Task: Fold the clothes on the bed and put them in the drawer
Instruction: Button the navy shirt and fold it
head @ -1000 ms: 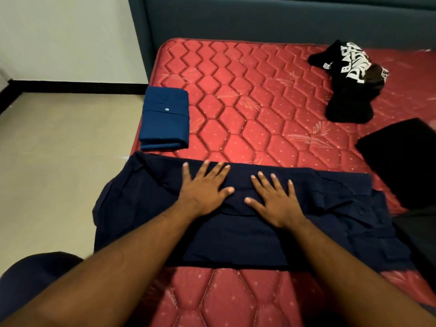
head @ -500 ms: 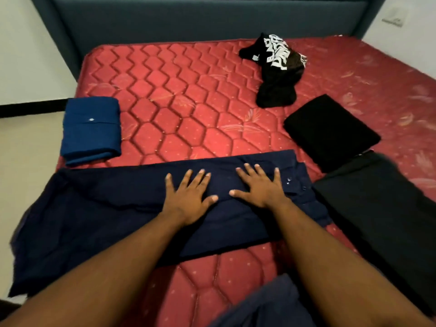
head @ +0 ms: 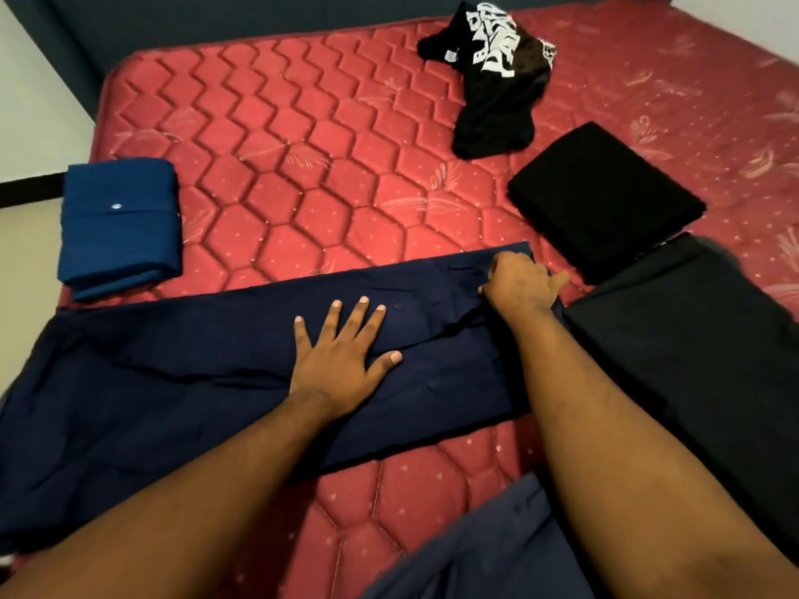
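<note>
— Where's it at, from where you're standing?

— Mid-fold, I'd say. The navy garment [head: 216, 382] lies in a long band across the near edge of the bed [head: 302, 188]. The left hand [head: 341, 356] is spread flat on its middle, fingers apart, pinning it. At about two o'clock from that hand, the right hand [head: 519, 283] has its fingers curled round the cloth at the band's right end.

— So next?

— Probably lift that end and carry it leftward over the pinned middle. The flat hand marks the crease, so it would need to hold firm or slide clear in time.

— Room enough?

— Leftward, yes, though the band's left end droops over the mattress edge at nine o'clock. Tight on the right: a dark cloth [head: 691, 361] lies just beside the grip, and a folded black piece [head: 605, 201] sits at one o'clock. A folded blue piece [head: 121, 227] rests at ten o'clock. Farthest, at twelve, a crumpled black printed shirt [head: 497, 80] waits unfolded. I can't see any drawer.
</note>
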